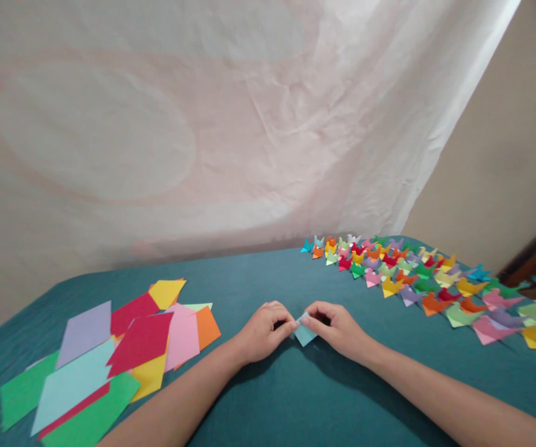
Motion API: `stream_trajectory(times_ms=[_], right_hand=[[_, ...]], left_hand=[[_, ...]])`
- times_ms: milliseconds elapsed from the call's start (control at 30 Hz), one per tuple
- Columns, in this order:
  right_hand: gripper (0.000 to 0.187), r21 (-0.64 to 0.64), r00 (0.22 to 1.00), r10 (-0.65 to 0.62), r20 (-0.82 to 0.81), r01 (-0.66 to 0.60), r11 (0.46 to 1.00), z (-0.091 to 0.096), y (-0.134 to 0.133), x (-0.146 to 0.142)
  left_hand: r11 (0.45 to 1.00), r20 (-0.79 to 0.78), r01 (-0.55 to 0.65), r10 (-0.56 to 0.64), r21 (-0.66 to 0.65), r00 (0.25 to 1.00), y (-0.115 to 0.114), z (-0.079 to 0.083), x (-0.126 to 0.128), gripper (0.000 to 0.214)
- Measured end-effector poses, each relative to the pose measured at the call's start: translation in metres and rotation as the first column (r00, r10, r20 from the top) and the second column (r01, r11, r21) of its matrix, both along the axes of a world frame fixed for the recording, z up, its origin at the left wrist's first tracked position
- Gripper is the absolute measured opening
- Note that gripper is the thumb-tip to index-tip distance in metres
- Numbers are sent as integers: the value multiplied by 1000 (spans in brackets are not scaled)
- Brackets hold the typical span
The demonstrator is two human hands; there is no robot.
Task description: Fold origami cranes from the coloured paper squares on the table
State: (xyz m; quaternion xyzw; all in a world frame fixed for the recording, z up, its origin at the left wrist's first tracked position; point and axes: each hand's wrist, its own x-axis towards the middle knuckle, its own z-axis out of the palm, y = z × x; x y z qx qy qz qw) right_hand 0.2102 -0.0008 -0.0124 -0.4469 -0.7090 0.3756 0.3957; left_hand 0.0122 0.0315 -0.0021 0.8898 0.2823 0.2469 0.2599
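Note:
A small piece of folded light blue paper (304,336) is held between my two hands, just above the middle of the table. My left hand (268,329) pinches its left corner between thumb and fingers. On the other side, my right hand (335,329) grips the upper right part, with the thumb lying over the paper. The curled fingers hide the paper's upper edges, so the full shape of the fold cannot be made out.
Loose sheets of coloured paper (140,344) lie overlapping at the left. Rows of folded paper birds (391,285) in many colours stand at the right. A dark green cloth (249,410) covers the table, and a pale curtain (249,124) hangs behind it.

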Motion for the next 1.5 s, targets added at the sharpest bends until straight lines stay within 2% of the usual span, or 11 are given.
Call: stream_trajectory(times_ms=[267,467,600,700,900,1067,1200,1333,1500], right_hand=[[26,-24,999,29,-44,-30,999,2,-1,2],[28,-3,998,-1,-56,1,1000,0,0,2],[24,12,999,-11,-42,11,1000,-1,0,2],[17,108,1000,-21,13,20,994,0,-1,1],[13,421,991,-90,96,42,906,-7,1,4],[15,655,935,-232,268,0,756,-11,1,5],[12,722,889,-308,338,-34,691,-7,-2,5],[13,745,852,-346,393,-74,663,-5,-3,4],[23,745,786,-347,511,-205,635,-6,-3,3]], left_hand=[[999,-3,3,-3,40,1000,-1,-1,1,28],[1000,59,13,-14,20,998,0,-2,1,23],[997,124,-73,70,16,990,2,-4,-1,21],[992,162,-127,121,25,979,4,-5,-2,19],[981,234,-161,132,109,963,5,-5,-3,9],[953,203,-143,89,266,975,0,-2,-2,15],[910,104,-88,50,405,993,-4,-1,-2,8],[873,35,-67,57,482,998,-3,1,-4,10],[836,-88,-9,68,548,994,0,2,-6,13]])
